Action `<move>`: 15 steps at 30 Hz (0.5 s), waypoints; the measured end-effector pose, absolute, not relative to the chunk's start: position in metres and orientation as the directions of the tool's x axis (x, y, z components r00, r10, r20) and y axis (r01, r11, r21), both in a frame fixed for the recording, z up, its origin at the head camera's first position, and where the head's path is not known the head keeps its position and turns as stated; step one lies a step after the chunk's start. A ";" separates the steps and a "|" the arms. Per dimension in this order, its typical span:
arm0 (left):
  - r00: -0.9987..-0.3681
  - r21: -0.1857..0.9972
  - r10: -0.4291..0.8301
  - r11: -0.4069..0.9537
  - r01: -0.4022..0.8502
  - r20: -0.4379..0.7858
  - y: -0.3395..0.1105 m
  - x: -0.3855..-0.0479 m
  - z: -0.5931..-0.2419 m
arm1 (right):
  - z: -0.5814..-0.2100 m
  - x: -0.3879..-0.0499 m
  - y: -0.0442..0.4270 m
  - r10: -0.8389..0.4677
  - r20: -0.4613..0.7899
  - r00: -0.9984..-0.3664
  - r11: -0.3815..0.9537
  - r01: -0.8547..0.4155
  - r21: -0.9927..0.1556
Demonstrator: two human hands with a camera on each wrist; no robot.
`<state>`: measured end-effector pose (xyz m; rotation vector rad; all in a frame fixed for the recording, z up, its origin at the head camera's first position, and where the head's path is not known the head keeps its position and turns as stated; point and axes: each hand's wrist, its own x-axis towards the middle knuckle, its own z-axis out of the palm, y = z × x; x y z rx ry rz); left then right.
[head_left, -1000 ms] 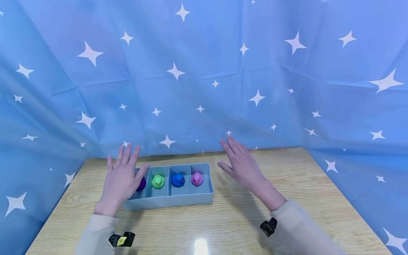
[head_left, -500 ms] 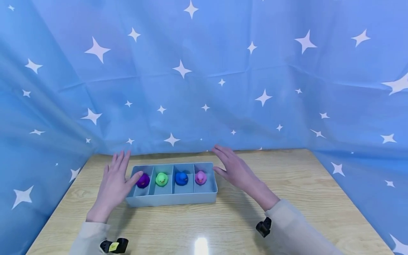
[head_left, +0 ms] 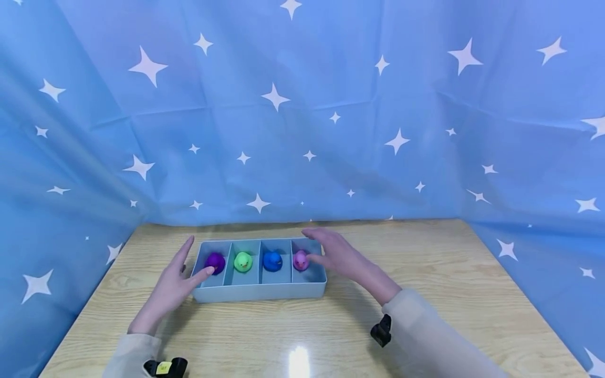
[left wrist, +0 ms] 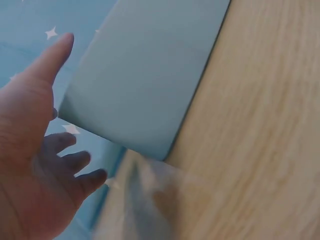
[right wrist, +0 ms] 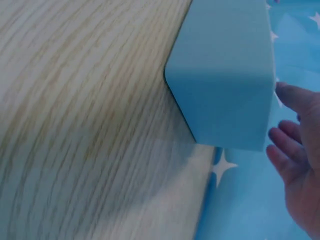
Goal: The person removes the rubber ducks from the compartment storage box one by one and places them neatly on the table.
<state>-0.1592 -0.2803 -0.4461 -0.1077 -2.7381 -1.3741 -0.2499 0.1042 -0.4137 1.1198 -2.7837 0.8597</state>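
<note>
A grey-blue tray with dividers lies on the table, seen from outside in the left wrist view and the right wrist view. From left to right its compartments hold a purple duck, a green duck, a blue duck and a pink duck. My left hand hovers at the left end, thumb over the purple duck, fingers extended. My right hand is over the right end, thumb near the pink duck. Neither hand grips anything; whether they touch the tray I cannot tell.
The wooden table reaches back to a blue curtain with white stars, which also hangs along both sides. A black wrist camera is strapped at the right sleeve, another at the left.
Both hands have come lower and closer around the tray's ends, the right one moving left. The head view has shifted slightly. The ducks keep their compartments.
</note>
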 end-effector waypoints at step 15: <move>-0.993 0.833 0.117 0.547 0.089 0.029 -0.283 -0.158 -0.469 | -0.429 -0.251 0.084 -0.661 0.131 -0.739 0.619 -0.635 -0.461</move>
